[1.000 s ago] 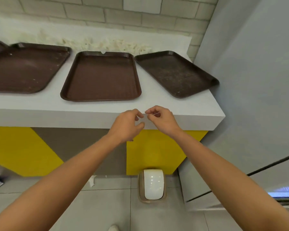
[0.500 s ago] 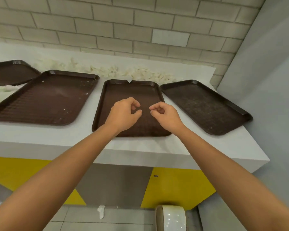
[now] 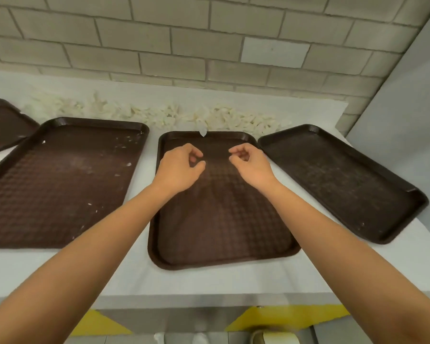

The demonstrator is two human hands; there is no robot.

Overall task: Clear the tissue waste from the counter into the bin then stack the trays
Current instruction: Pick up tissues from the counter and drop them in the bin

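White tissue waste [image 3: 221, 119] lies beyond left hand [image 3: 178, 167] and right hand [image 3: 251, 165], grips loosely curled, empty.

Three dark brown trays, each with a fine waffle grid: the middle tray [image 3: 221, 219] plain, the left tray [image 3: 60, 182] flecked white, the right tray [image 3: 338, 180] dusted grey. The counter [image 3: 184, 281] is white. White tissue scraps [image 3: 159, 115] run across the upper middle. The brick wall [image 3: 159, 40] is pale grey-beige, with one lighter brick [image 3: 274, 50] at upper right. The front panel [image 3: 283, 316] at the bottom is yellow and grey.
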